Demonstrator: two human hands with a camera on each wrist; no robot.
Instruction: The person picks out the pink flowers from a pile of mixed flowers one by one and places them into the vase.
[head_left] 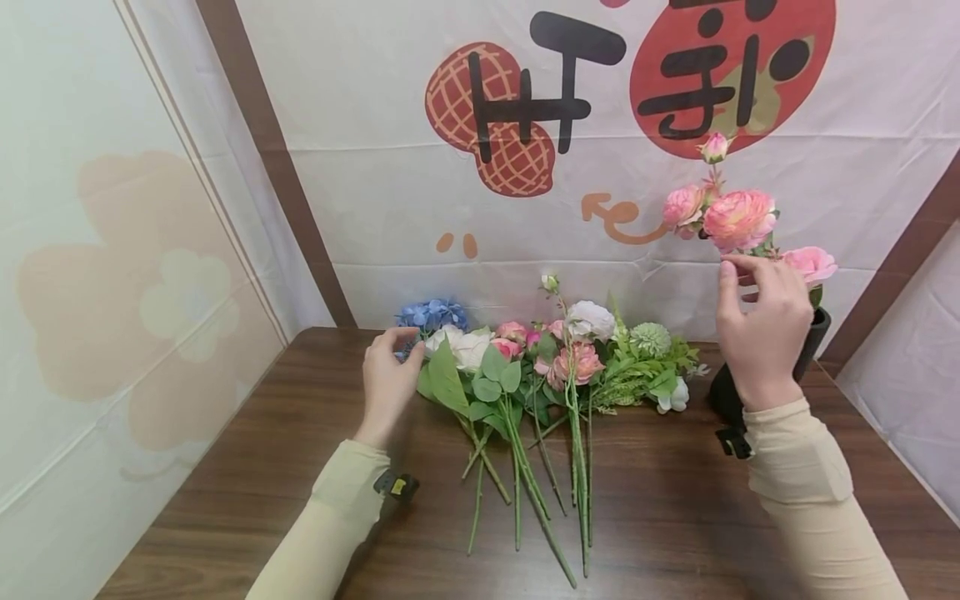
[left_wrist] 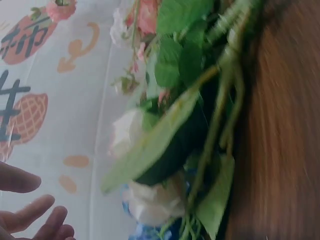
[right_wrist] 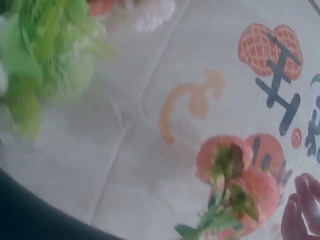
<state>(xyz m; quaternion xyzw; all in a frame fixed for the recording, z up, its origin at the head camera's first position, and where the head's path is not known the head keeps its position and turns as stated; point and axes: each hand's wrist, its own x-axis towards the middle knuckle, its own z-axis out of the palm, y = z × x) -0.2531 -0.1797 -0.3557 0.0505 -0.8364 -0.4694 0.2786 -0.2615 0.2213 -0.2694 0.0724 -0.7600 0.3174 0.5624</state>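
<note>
At the right, my right hand (head_left: 765, 333) is raised in front of a black vase (head_left: 816, 337). Pink flowers (head_left: 741, 218) rise from behind this hand. In the right wrist view its loosely bent fingers (right_wrist: 302, 210) appear beside the pink blooms (right_wrist: 260, 192), apart from them. My left hand (head_left: 392, 379) hovers at the left end of a row of cut flowers, close to the blue hydrangea (head_left: 433, 314) and a large green leaf (head_left: 447, 379). Its fingers (left_wrist: 37, 207) are spread and hold nothing in the left wrist view.
White blooms (head_left: 591, 320), coral flowers (head_left: 573, 365), a round green bloom (head_left: 651, 338) and leafy sprigs lie along the back of the wooden table (head_left: 660, 500). Their stems point toward the front. A printed white cloth (head_left: 360, 192) hangs behind.
</note>
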